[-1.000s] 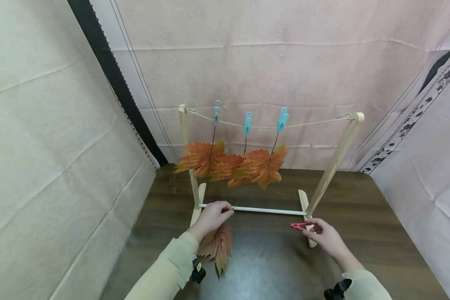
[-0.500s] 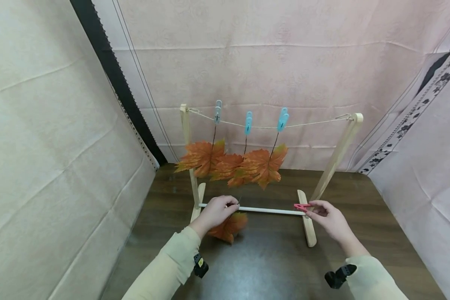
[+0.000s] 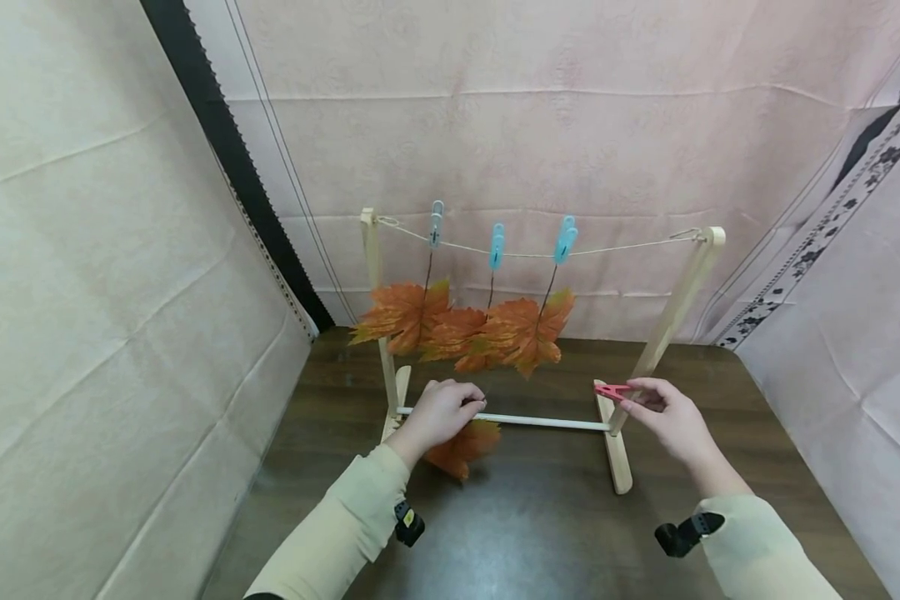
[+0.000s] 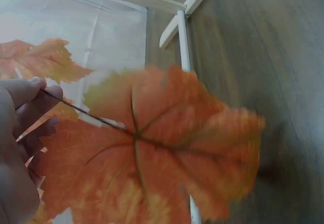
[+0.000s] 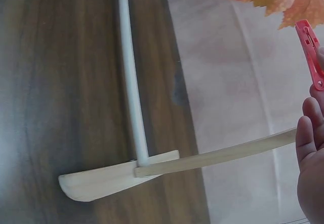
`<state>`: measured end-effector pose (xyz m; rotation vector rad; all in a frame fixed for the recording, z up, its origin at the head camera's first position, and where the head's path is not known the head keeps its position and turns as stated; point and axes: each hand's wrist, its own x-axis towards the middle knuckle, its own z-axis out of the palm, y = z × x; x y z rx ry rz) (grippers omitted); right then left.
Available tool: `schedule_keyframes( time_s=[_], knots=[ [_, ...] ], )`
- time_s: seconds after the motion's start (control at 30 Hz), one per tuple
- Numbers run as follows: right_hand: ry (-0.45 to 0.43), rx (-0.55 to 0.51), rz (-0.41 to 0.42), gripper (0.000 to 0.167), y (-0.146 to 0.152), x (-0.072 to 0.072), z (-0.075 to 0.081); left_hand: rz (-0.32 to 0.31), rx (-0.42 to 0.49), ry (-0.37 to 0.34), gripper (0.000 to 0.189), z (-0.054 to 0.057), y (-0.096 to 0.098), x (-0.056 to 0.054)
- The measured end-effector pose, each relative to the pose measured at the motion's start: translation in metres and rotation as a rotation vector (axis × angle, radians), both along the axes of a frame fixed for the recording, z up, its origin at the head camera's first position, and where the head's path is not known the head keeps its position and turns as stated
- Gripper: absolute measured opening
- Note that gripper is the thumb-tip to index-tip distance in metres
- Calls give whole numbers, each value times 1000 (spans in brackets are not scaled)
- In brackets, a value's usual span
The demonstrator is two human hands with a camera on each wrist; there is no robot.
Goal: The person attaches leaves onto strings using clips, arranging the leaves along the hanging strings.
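Note:
My left hand (image 3: pixel 444 413) pinches the thin dark stem of an orange maple leaf (image 4: pixel 152 143), whose blade hangs below the fingers. In the head view that hand overlaps the left part of the rack's white bottom rod (image 3: pixel 540 422). My right hand (image 3: pixel 667 415) holds a red clothespin (image 5: pixel 310 54) between thumb and fingers, near the rack's right wooden post (image 3: pixel 678 308). Behind the hands, a string (image 3: pixel 630 247) runs between the two posts. Three blue clothespins (image 3: pixel 497 246) on it hold orange leaves (image 3: pixel 528 333) by their stems.
The rack's left post (image 3: pixel 372 258) and its wooden feet (image 3: pixel 619 458) stand on a dark wooden table (image 3: pixel 540 533). Pale cloth (image 3: pixel 570 150) hangs behind the rack and at both sides. The right stretch of string carries no clothespin.
Both hands have moved forward and up, the left also slightly rightward, carrying the leaf and red clothespin. The held leaf has turned, its orange face now showing. The hanging leaves stay put.

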<state>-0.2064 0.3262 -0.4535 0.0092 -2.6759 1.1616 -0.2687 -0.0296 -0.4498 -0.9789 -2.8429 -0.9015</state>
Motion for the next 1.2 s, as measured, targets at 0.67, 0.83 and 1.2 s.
schedule_keyframes(
  time_s=[0.67,0.83,1.2],
  knots=[
    [132,-46,35,35,-3,-12,38,-9,226,-93,17,19,21,1],
    [155,-47,49,34,-4,-13,50,14,256,-91,21,25,26,2],
    [216,-64,13,33,-3,-15,74,51,354,-93,21,37,33,1]
  ],
)
